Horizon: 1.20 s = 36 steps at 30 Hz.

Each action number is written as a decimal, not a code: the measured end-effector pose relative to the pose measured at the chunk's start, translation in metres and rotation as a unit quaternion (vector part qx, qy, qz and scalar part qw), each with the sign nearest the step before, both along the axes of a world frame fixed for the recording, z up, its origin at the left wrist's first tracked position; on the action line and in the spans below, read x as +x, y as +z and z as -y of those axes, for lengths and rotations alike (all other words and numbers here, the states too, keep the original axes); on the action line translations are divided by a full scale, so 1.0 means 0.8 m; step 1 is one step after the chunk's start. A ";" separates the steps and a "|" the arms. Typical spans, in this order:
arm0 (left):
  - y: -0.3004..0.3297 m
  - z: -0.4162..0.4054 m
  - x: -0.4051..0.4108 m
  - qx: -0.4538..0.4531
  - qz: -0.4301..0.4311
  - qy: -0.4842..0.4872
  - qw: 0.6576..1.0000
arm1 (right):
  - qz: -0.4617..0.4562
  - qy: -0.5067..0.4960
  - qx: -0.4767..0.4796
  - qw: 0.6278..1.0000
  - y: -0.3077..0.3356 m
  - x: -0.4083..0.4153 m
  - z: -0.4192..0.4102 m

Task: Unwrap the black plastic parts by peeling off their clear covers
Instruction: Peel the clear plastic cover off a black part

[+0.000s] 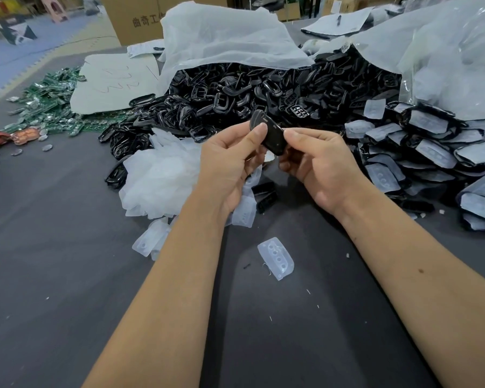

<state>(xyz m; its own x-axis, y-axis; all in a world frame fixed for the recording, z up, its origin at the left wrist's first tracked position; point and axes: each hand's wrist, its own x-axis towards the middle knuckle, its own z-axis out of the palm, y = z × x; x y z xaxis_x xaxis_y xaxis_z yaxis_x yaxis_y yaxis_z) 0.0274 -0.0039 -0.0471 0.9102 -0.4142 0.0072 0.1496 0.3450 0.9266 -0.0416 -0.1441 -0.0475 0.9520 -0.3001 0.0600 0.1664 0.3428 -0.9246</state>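
Black plastic part [270, 135] pinched between both hands' grips.

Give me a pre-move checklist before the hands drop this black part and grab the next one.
1. Grip: left hand and right hand both pinch the glossy black plastic part, held above the table: ok.
2. Cover off the held part: no frosted cover visible on the side in view; a thin film cannot be ruled out: cannot tell.
3. Drop spot: heap of bare black plastic parts straight ahead: ok.
4. Next stock: pile of black parts under frosted clear covers on the right: ok.
5. Waste: heap of peeled frosted clear covers on the left; one stray clear cover lies on the dark grey table nearer the person: not ok.
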 end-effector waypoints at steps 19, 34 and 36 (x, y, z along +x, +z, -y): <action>0.000 -0.001 0.002 -0.031 -0.035 -0.024 0.999 | 0.017 -0.032 0.021 0.999 -0.011 0.004 0.006; -0.001 0.001 0.005 -0.004 -0.021 -0.020 1.000 | 0.020 -0.003 0.080 0.997 -0.011 0.005 0.011; -0.001 0.002 0.006 0.010 -0.024 -0.003 1.000 | 0.018 -0.022 0.060 0.998 -0.012 0.006 0.010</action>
